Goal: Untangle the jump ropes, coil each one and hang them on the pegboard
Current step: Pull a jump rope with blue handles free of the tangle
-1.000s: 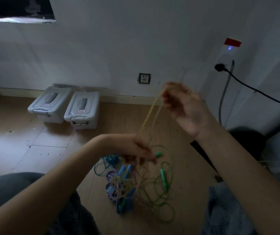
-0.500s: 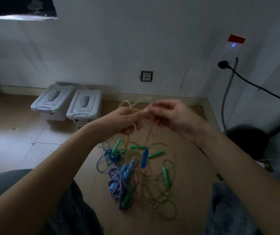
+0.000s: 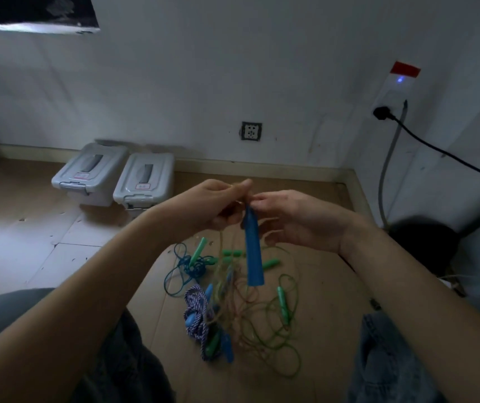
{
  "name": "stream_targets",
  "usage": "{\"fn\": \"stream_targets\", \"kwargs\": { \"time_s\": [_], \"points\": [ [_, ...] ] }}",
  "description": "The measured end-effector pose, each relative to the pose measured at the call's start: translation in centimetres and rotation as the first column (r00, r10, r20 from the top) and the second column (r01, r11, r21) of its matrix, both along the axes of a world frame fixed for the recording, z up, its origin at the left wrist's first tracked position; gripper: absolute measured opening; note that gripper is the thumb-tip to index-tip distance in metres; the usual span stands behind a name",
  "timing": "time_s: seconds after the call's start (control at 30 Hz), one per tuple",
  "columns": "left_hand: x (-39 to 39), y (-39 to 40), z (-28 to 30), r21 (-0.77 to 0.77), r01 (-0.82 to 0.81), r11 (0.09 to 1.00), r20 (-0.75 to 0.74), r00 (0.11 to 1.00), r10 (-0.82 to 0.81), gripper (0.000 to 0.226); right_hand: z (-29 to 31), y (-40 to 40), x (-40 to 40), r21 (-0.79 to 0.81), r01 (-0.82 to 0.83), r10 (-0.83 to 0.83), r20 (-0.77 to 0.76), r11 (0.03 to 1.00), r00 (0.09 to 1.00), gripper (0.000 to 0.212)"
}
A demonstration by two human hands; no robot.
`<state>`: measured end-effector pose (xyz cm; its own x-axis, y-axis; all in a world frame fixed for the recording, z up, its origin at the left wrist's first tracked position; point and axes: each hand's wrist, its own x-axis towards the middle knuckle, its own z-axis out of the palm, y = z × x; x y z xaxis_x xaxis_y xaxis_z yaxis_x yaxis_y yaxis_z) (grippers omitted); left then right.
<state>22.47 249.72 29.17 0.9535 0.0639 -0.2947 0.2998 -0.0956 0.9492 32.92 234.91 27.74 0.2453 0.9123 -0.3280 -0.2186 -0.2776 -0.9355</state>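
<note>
A tangle of jump ropes [image 3: 241,309] lies on the cardboard floor between my knees: thin green and yellowish cords, a blue cord [image 3: 186,269], a purple-white braided rope [image 3: 196,309], several green and blue handles. My left hand [image 3: 218,205] pinches a yellowish cord above the pile. A blue handle [image 3: 253,251] hangs from that cord, just below my fingers. My right hand [image 3: 294,219] is close beside it, fingertips at the cord near the handle's top, the other fingers loosely curled.
Two grey lidded storage boxes [image 3: 116,175] stand by the skirting at the back left. A wall socket [image 3: 251,131] sits low on the wall. A black cable [image 3: 436,152] runs from a plug at the right corner. No pegboard is in view.
My right hand came down from head height to meet the left. Both now hold the yellowish cord, and a blue handle has been lifted out of the pile and hangs from it.
</note>
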Motion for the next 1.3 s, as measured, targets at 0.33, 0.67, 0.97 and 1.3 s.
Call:
{"fn": "stream_targets", "kwargs": {
  "time_s": [0.33,0.67,0.97,1.3],
  "points": [
    [0.6,0.8,0.5,-0.267,-0.057,0.962,0.207,0.972,0.115,0.027,-0.8,0.6,-1.9,-0.160,-0.068,0.133,0.438,0.985,0.889,0.038],
    [0.1,0.3,-1.1,0.165,0.107,0.981,0.097,0.988,-0.124,0.043,1.1,0.8,-0.6,0.335,0.308,-0.360,0.107,0.891,0.927,0.010],
    [0.6,-0.9,-1.1,0.090,-0.138,0.986,0.093,0.987,0.130,0.015,1.5,-0.8,0.6,-0.033,0.350,-0.292,0.481,0.936,0.827,0.046],
    [0.6,0.5,-1.1,0.087,-0.302,0.949,0.114,0.950,0.291,0.010,0.4,0.3,0.0,0.015,0.407,-0.400,0.216,0.913,0.891,0.018]
  ]
}}
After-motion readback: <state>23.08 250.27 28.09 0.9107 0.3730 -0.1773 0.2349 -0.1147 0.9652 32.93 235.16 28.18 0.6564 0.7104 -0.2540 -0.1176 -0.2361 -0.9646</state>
